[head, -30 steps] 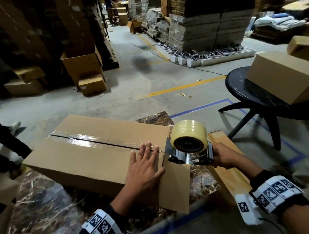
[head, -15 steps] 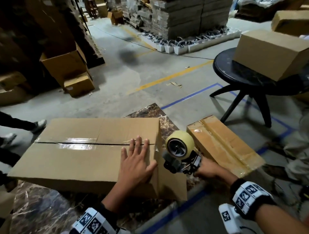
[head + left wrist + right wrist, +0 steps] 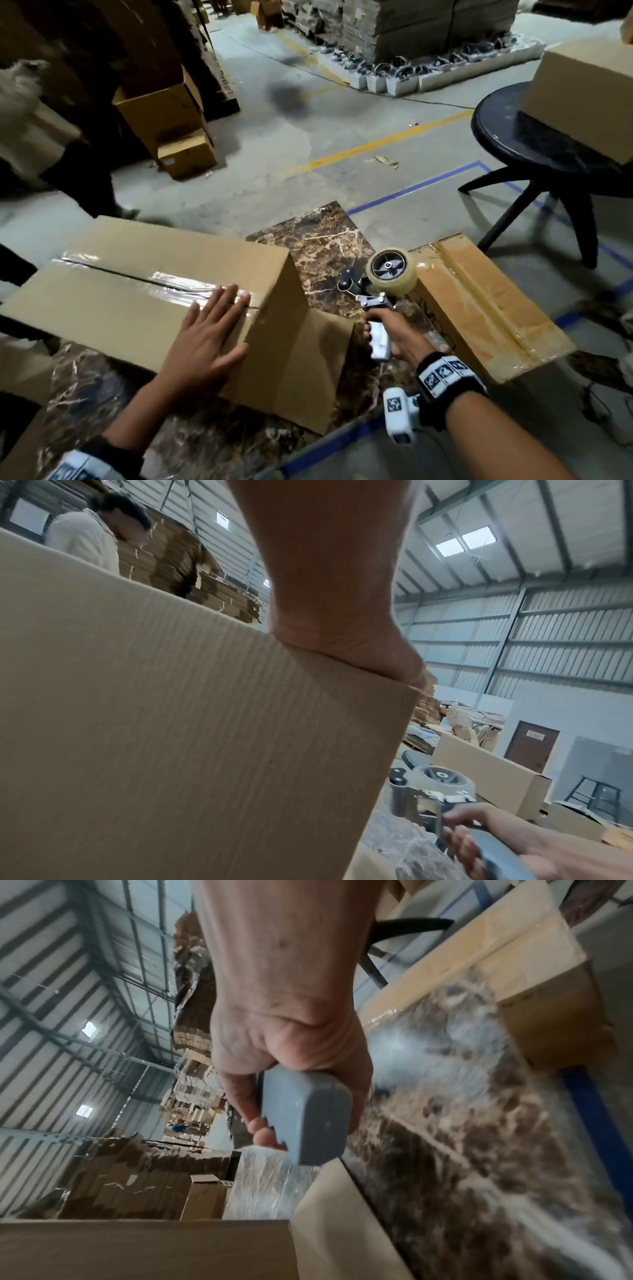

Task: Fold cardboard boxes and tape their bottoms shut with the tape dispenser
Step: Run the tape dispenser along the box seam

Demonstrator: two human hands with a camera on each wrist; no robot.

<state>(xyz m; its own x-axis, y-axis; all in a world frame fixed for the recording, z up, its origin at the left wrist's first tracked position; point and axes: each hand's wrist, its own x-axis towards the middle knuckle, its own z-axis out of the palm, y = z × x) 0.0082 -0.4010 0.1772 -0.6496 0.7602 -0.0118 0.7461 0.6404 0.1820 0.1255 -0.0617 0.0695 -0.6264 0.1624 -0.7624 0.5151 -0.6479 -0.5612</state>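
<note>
A long brown cardboard box (image 3: 123, 301) lies bottom-up on the marble table (image 3: 322, 246), clear tape running along its centre seam. My left hand (image 3: 209, 335) lies flat on the box's right end, fingers straight, over the taped seam; the left wrist view shows the palm heel (image 3: 342, 642) on the box edge (image 3: 171, 723). My right hand (image 3: 387, 332) grips the grey handle of the tape dispenser (image 3: 390, 274), held just right of the box above the table, its roll turned sideways. The right wrist view shows fingers curled round the handle (image 3: 304, 1118).
A second taped box (image 3: 486, 308) lies at the table's right edge. A black stool (image 3: 534, 144) carries another box (image 3: 589, 96) at the right. Open boxes (image 3: 168, 120) and flat cardboard stacks stand at the back. A person (image 3: 41, 120) walks past on the left.
The dispenser has come off the box's right end and moved right and down, now clear of the box. My left hand stays flat on the box. A person has come nearer on the left.
</note>
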